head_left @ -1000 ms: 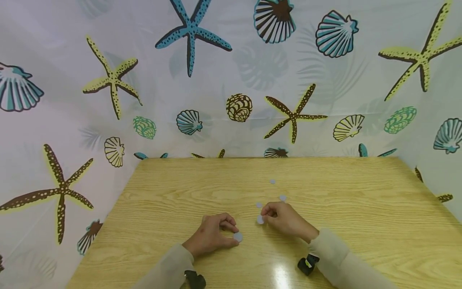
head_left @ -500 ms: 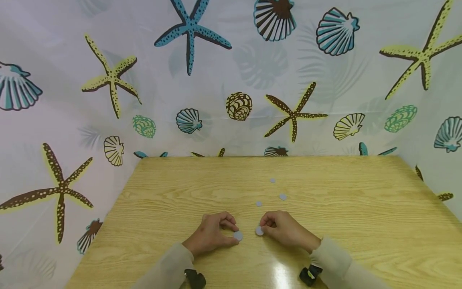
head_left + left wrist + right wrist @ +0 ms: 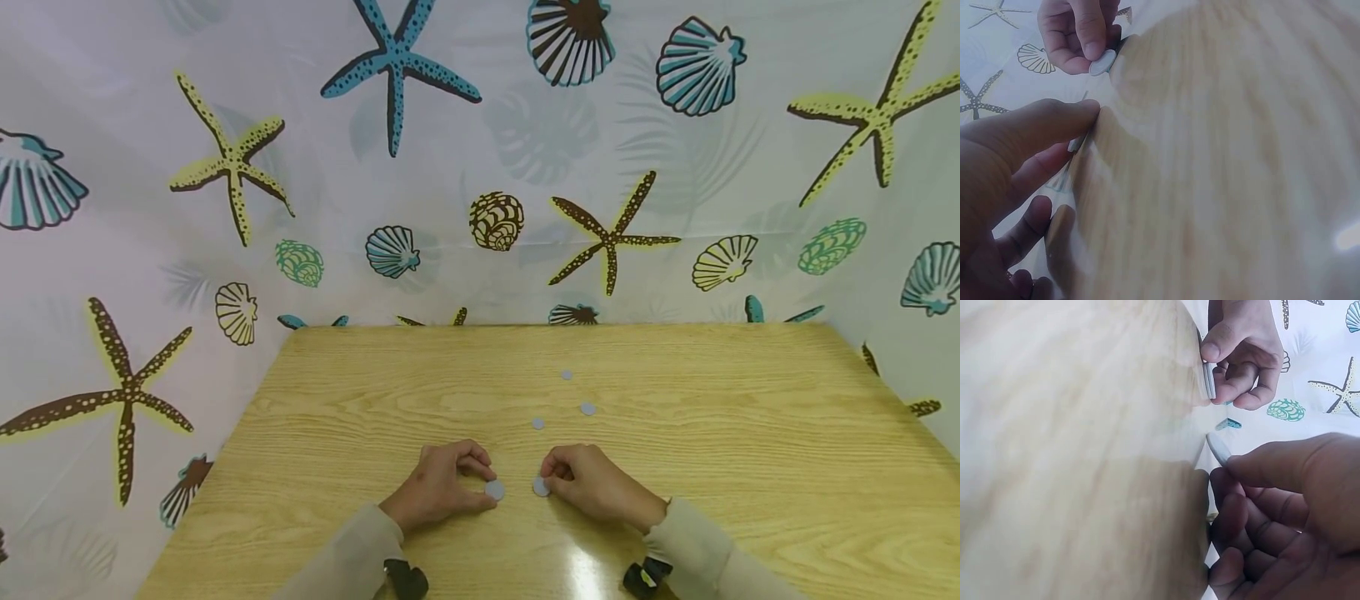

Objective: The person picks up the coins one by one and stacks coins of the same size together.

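Note:
My left hand rests on the wooden table and holds a short stack of thin grey-white round discs between thumb and finger. From the right wrist view, the stack shows its layered edges, flat on the table. Just to its right, my right hand pinches a single disc. That disc is tilted, with a narrow gap between it and the stack. In the left wrist view my thumb mostly hides the stack, while the single disc appears beyond.
Beyond my right hand lie three loose discs: a small one, a larger one and a farther small one. The wooden table ends at a curtain printed with starfish and shells. Light glares near the front.
My right hand has drawn its disc nearer to me, level with the stack, and now barely moves. My left hand and the three loose discs have stayed put.

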Available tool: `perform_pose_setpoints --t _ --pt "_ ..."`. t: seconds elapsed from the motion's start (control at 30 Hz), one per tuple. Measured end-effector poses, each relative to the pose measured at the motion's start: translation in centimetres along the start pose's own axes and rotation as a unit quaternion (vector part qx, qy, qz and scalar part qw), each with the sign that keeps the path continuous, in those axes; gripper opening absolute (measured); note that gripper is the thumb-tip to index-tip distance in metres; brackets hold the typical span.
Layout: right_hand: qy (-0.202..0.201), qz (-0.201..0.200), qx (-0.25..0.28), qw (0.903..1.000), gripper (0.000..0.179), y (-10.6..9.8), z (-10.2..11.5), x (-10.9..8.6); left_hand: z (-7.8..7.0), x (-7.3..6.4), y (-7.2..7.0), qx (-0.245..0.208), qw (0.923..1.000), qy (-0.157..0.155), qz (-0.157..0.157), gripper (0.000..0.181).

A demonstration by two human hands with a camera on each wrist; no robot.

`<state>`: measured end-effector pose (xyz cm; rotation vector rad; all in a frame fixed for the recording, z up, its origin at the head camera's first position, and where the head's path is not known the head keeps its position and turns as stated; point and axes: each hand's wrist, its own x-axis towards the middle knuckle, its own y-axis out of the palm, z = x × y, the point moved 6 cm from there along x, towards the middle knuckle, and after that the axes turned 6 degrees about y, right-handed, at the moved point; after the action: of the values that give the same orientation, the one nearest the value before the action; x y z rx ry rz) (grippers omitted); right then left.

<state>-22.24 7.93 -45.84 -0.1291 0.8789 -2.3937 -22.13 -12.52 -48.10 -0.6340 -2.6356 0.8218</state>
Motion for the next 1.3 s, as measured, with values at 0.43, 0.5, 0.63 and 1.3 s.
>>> perform_pose_setpoints --t 0.43,0.5,0.63,1.3 --pt "-0.009 0.019 -0.016 0.9997 0.023 0.1 0.1 -0.4 -0.1 0.2 0.2 -0.011 0.9999 -0.001 0.001 0.040" --pt "-0.012 0.023 -0.017 0.9995 0.024 0.1 0.1 -0.5 -0.1 0.2 0.2 -0.011 0.9999 0.001 0.000 0.040" --pt "-0.018 0.025 -0.021 0.9993 0.021 0.1 0.2 -0.5 -0.2 0.3 0.4 -0.006 1.0000 0.003 -0.002 0.040" --pt "-0.041 0.019 -0.027 0.9986 0.016 0.4 0.2 -0.5 -1.5 1.2 1.7 -0.005 0.9998 0.014 0.012 0.040"
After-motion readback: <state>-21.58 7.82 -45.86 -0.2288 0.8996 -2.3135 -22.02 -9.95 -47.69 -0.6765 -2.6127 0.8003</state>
